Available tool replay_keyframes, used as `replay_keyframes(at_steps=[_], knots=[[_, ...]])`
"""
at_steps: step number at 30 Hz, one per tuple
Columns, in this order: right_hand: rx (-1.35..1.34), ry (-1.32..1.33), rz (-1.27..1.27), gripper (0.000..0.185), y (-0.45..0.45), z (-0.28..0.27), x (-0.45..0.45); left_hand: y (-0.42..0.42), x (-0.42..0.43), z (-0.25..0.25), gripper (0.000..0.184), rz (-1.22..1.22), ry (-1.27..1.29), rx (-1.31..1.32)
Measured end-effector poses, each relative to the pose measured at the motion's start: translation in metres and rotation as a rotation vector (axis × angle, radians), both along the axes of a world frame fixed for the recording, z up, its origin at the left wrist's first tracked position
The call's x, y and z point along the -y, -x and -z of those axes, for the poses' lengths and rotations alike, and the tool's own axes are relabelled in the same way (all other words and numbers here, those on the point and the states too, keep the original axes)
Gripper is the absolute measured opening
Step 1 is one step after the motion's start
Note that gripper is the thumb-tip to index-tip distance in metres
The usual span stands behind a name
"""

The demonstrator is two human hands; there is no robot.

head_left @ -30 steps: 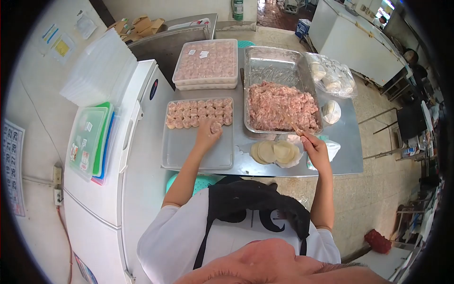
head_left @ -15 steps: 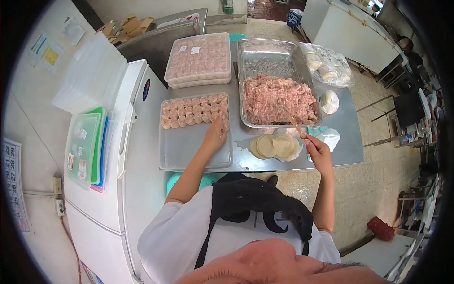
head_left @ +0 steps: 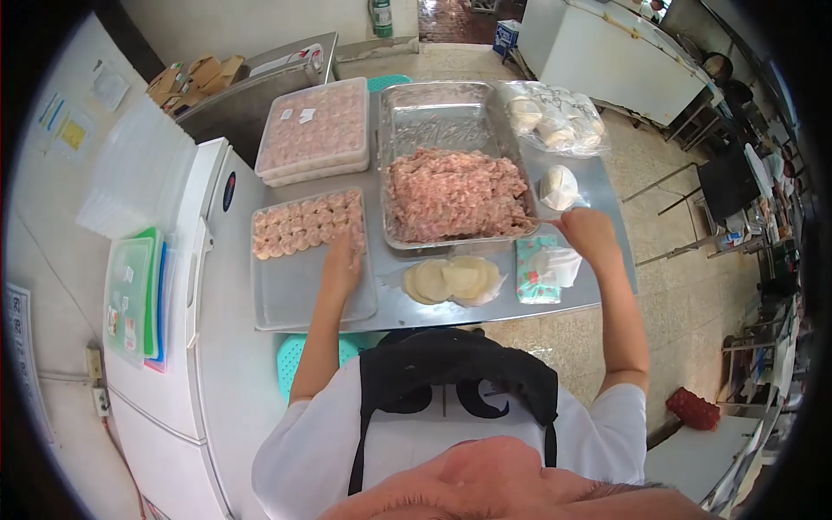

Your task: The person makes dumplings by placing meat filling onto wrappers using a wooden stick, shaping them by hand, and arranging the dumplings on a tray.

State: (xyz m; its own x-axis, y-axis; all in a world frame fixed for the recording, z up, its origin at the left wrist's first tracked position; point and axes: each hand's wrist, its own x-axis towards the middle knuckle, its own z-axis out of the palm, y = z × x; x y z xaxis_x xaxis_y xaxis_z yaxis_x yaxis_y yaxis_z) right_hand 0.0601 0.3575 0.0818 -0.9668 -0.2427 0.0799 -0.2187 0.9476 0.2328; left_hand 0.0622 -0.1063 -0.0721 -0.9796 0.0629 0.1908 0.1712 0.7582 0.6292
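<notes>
My left hand rests at the right end of the rows of small meat dumplings in a shallow plastic tray; its fingertips are partly hidden, and what they touch is hard to make out. At the right rim of the metal pan, my right hand is closed on the handle of a thin utensil, whose tip lies by the ground meat. Round dough wrappers lie on plastic in front of the pan.
Stacked, lidded dumpling trays stand at the back left. Bagged dough discs, a wrapped stack and a green patterned packet lie on the right. A white freezer borders the table on the left.
The whole view has shifted. My right hand has moved right, drawing the utensil to the pan's right rim. My left hand has stayed near the right end of the dumpling rows.
</notes>
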Motion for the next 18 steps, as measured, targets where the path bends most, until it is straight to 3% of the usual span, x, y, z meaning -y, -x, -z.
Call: replay_keyframes(at_steps=[4, 7, 12, 15, 18], knots=[[0.042, -0.047, -0.107, 0.025, 0.025, -0.010, -0.014, -0.024, -0.048, -0.059, 0.050, -0.020, 0.069, -0.175], [0.093, -0.038, -0.246, 0.015, 0.031, 0.022, 0.005, -0.029, -0.105, -0.077, 0.041, 0.229, -0.086, -0.182], [0.193, 0.171, -0.331, 0.018, 0.022, 0.028, -0.007, -0.039, -0.177, -0.041, 0.035, 0.492, -0.024, -0.016], [0.323, 0.170, -0.256, 0.028, 0.028, 0.024, -0.013, -0.038, -0.172, -0.022, 0.025, 0.427, 0.041, -0.083], [0.400, 0.329, -0.275, 0.038, 0.035, 0.046, -0.024, -0.036, -0.161, -0.018, 0.022, 0.380, -0.015, 0.017]])
